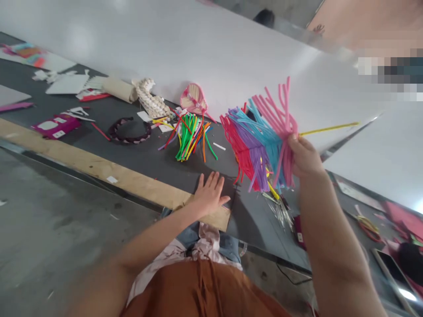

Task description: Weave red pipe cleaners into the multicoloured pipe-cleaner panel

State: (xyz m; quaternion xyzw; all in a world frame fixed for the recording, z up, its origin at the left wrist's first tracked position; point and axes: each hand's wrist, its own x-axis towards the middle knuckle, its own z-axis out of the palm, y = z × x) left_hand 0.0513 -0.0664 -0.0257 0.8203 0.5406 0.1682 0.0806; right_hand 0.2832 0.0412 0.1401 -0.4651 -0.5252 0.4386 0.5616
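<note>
My right hand (304, 155) is raised above the table, closed on a fan-shaped bundle of pipe cleaners (261, 141) in red, purple, blue and pink. A yellow pipe cleaner (328, 128) sticks out to the right of that hand. My left hand (209, 192) lies flat and open on the dark grey table (142, 154), close to its near edge, fingers spread and holding nothing. A loose heap of green, orange and red pipe cleaners (189, 135) lies on the table just beyond the left hand.
A dark braided headband (129, 130), a pink woven fan shape (193, 99), a cream beaded piece (150, 100), paper scraps and a magenta card (56, 125) lie further left. A wooden strip (99, 169) edges the table. A phone (393, 268) lies at right.
</note>
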